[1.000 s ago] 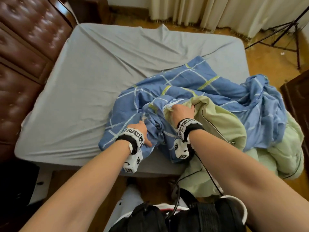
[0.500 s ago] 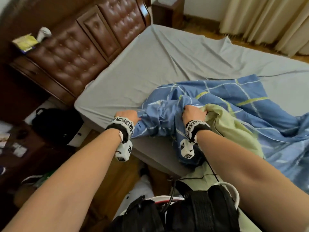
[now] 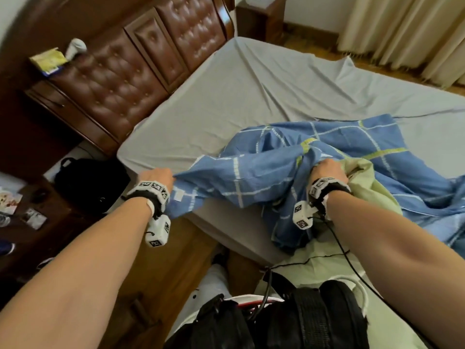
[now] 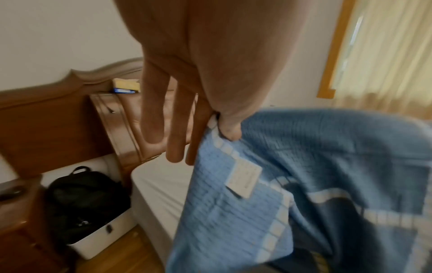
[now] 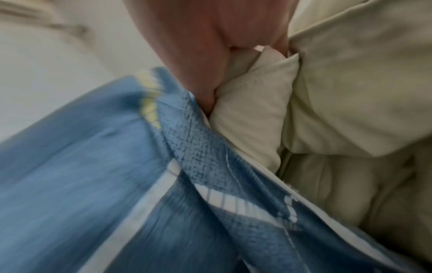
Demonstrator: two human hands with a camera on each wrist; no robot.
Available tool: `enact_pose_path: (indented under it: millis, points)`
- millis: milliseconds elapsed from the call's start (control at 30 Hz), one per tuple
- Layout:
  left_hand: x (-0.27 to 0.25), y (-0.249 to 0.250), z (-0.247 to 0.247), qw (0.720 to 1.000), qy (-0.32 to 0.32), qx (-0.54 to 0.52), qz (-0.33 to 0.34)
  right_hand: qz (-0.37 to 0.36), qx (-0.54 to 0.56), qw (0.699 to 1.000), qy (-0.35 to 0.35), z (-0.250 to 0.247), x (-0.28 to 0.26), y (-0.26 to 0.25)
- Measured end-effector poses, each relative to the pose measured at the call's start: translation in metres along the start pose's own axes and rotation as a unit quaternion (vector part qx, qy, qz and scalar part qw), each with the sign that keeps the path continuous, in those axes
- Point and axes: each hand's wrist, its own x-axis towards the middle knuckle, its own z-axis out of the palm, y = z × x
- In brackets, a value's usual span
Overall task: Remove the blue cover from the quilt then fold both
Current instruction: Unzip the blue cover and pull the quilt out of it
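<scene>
The blue checked cover (image 3: 264,170) lies bunched on the near side of the grey bed (image 3: 251,91), its edge hanging over the mattress front. My left hand (image 3: 157,176) pinches the cover's corner (image 4: 233,166) between thumb and forefinger, the other fingers straight, beside a white label (image 4: 244,182). My right hand (image 3: 327,170) grips both the cover's edge (image 5: 191,147) and a corner of the pale green quilt (image 5: 257,103). The pale green quilt (image 3: 370,187) comes out of the cover to the right of my right hand and drapes down over the bed's front.
A brown padded headboard (image 3: 141,64) stands at the left. A black bag (image 3: 93,185) sits on a white box on the floor by the bed corner. A dark wooden table (image 3: 30,217) with small items is at far left. Curtains (image 3: 402,34) hang at the back right.
My left hand has pulled the cover's corner to the left, away from the right hand, stretching the blue fabric between them. The head view has swung left toward the headboard.
</scene>
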Motion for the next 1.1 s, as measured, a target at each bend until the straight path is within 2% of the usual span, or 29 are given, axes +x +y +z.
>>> enact_pose_path:
  millis: [100,200,267,333,400,500,600,667,767,933,1033,1100]
  points:
    - [0.015,-0.028,0.007,0.999,0.026,0.013,-0.046,0.06,0.017,0.998,0.003,-0.001,0.006,0.0]
    - [0.034,-0.025,0.005,0.998,0.029,-0.04,-0.04,0.08,0.056,0.995,-0.007,0.002,0.004,-0.027]
    - [0.049,-0.011,0.003,0.996,0.02,-0.091,0.01,0.104,0.077,0.991,-0.025,0.004,0.001,-0.047]
    - [0.065,0.011,0.006,0.988,0.02,-0.105,0.112,0.122,0.078,0.989,-0.035,0.007,0.0,-0.062]
    - [0.074,0.035,0.007,0.972,0.053,-0.075,0.215,0.135,0.072,0.988,-0.033,0.008,0.0,-0.071]
    - [0.085,0.057,0.001,0.959,0.066,-0.054,0.271,0.156,0.052,0.986,-0.024,0.005,0.0,-0.077]
    - [0.101,0.051,0.001,0.962,0.049,-0.027,0.267,0.203,0.039,0.978,-0.015,0.001,-0.003,-0.079]
    - [0.109,0.031,-0.001,0.967,0.042,-0.013,0.252,0.189,0.026,0.981,-0.015,0.001,-0.007,-0.085]
    - [0.122,-0.005,-0.01,0.978,0.025,-0.012,0.209,0.157,-0.009,0.988,-0.008,0.015,-0.002,-0.086]
    - [0.141,-0.057,-0.006,0.992,-0.015,-0.021,0.127,0.217,0.012,0.976,-0.016,0.013,-0.004,-0.107]
    - [0.145,-0.059,0.008,0.99,-0.029,-0.058,0.123,0.203,0.06,0.977,-0.013,0.011,-0.008,-0.118]
    - [0.145,-0.046,0.012,0.981,-0.003,-0.085,0.176,0.197,0.071,0.978,-0.018,0.008,-0.008,-0.116]
